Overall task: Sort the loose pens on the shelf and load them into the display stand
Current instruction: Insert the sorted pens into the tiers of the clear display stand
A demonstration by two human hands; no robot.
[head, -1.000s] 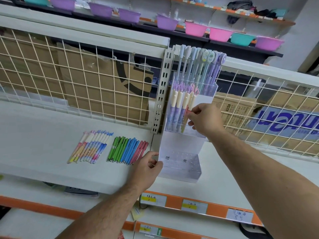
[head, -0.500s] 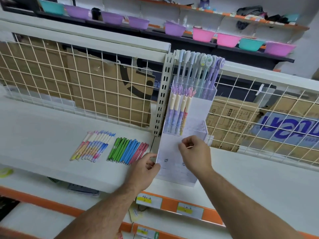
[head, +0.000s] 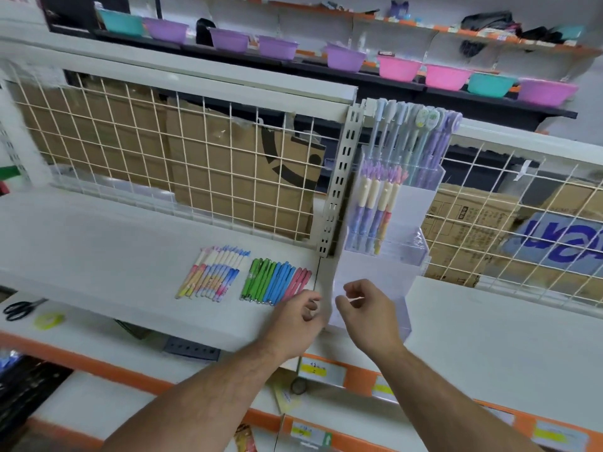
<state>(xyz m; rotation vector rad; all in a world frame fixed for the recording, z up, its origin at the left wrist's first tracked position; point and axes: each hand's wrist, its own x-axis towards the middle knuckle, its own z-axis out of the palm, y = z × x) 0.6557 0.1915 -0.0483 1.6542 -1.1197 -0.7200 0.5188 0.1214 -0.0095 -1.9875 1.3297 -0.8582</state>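
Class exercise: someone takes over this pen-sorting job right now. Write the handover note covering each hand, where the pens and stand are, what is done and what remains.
Left hand: empty, fingers curled, beside the stand's lower left edge.
Right hand: empty, in front of the lower part of the display stand.
Done: the stand's top tier holds tall pens; the middle tier holds a few purple-topped pens.
Left: pastel pens and green, blue and pink pens lie in two sorted rows on the shelf, still to load. The lowest tier looks empty.
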